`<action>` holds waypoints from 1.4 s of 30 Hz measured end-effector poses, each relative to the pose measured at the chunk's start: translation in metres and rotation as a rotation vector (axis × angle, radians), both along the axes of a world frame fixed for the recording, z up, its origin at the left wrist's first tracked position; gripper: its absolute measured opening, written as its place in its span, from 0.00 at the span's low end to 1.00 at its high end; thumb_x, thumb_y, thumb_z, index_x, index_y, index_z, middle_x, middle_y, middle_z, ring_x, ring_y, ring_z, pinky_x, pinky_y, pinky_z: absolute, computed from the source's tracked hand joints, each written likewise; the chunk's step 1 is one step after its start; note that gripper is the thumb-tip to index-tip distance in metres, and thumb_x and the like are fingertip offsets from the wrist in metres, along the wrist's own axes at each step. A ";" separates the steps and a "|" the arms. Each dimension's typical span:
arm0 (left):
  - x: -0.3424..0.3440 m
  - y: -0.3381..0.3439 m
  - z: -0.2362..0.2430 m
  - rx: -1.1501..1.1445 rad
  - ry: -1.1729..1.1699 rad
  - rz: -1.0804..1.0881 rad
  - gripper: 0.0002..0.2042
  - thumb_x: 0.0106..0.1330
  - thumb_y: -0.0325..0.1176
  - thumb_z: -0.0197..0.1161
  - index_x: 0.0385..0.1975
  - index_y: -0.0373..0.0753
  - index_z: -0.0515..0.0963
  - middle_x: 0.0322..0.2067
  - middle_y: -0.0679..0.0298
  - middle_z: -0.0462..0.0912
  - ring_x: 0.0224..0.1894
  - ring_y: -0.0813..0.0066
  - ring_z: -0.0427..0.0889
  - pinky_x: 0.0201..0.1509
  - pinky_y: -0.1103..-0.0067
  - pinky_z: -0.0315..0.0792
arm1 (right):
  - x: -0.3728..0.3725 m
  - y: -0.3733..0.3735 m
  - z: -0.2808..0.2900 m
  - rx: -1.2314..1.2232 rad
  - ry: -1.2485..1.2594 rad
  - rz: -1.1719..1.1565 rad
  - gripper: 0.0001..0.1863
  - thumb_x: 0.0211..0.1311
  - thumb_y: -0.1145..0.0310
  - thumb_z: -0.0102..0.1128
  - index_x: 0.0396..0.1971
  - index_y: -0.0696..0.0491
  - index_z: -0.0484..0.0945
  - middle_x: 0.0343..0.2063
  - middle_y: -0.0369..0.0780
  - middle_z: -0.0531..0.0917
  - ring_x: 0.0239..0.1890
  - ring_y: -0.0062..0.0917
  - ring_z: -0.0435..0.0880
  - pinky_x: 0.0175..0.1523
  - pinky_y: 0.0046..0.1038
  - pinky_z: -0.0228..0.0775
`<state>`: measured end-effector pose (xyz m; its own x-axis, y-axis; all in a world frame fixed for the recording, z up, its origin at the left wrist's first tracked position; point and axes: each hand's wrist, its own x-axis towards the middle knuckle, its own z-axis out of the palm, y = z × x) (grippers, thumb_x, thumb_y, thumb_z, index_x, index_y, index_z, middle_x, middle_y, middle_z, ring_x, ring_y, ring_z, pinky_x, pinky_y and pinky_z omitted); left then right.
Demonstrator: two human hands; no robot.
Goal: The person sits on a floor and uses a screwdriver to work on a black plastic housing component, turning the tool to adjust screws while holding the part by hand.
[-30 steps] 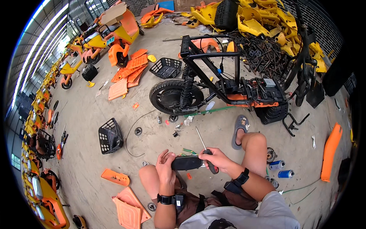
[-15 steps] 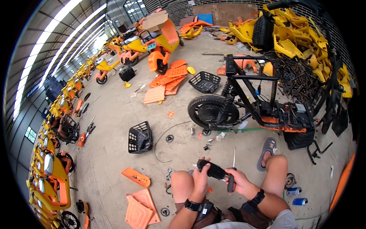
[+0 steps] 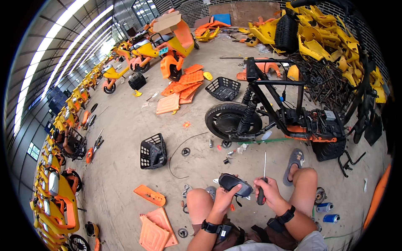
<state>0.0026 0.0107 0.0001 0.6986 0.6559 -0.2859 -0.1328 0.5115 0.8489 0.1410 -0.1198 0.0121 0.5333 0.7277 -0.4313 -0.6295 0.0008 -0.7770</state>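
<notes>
In front of me my left hand [image 3: 224, 196] is closed on a black oblong part [image 3: 234, 183], which has a dark top face and a short black piece hanging below it. My right hand [image 3: 269, 191] grips the handle of a screwdriver [image 3: 264, 165], just right of the part, with its long thin shaft pointing up and away from me. My bare knees are on either side. A stripped black scooter frame [image 3: 274, 113] with a rear wheel lies across the floor beyond my hands.
A black basket [image 3: 153, 150] and orange panels [image 3: 157, 230] lie left of me. Spray cans [image 3: 331, 218] are by my right leg. Yellow scooters [image 3: 56, 205] line the left, where a person [image 3: 67, 142] crouches. A pile of yellow panels [image 3: 314, 42] is at the back right.
The view has shifted, so the scene sits further right than a second ago. My left hand has turned the black part, and the screwdriver in my right hand has moved away from it, now pointing upright.
</notes>
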 end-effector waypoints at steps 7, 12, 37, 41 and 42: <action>0.002 -0.004 0.014 -0.050 -0.078 -0.059 0.20 0.63 0.19 0.64 0.55 0.29 0.70 0.47 0.51 0.82 0.51 0.62 0.82 0.59 0.68 0.74 | 0.010 -0.007 0.015 -0.005 -0.315 0.052 0.09 0.62 0.70 0.64 0.36 0.61 0.81 0.22 0.34 0.81 0.21 0.13 0.76 0.26 0.18 0.69; 0.001 -0.006 0.012 -0.013 -0.096 -0.086 0.20 0.63 0.17 0.63 0.55 0.28 0.69 0.47 0.53 0.82 0.50 0.64 0.82 0.59 0.70 0.75 | 0.014 -0.011 0.016 -0.003 -0.350 0.123 0.10 0.60 0.69 0.68 0.38 0.59 0.83 0.22 0.33 0.81 0.21 0.12 0.75 0.25 0.17 0.66; -0.001 -0.010 0.017 0.252 0.047 -0.150 0.21 0.62 0.18 0.64 0.55 0.27 0.69 0.46 0.48 0.83 0.49 0.64 0.83 0.57 0.71 0.76 | 0.010 -0.010 0.002 -0.023 -0.441 0.222 0.09 0.57 0.69 0.71 0.34 0.58 0.85 0.20 0.31 0.80 0.19 0.11 0.74 0.24 0.16 0.64; -0.001 -0.011 0.019 0.285 0.075 -0.163 0.21 0.62 0.18 0.64 0.55 0.26 0.69 0.46 0.48 0.83 0.49 0.64 0.83 0.57 0.71 0.76 | 0.011 -0.008 -0.001 -0.059 -0.398 0.233 0.09 0.56 0.69 0.72 0.34 0.58 0.84 0.21 0.32 0.81 0.19 0.12 0.74 0.24 0.17 0.65; -0.001 -0.011 0.018 0.299 0.086 -0.168 0.21 0.62 0.18 0.64 0.55 0.26 0.69 0.46 0.48 0.83 0.50 0.64 0.83 0.57 0.71 0.76 | 0.011 -0.008 0.000 -0.079 -0.384 0.239 0.09 0.56 0.69 0.72 0.33 0.58 0.84 0.21 0.32 0.81 0.19 0.12 0.75 0.24 0.17 0.65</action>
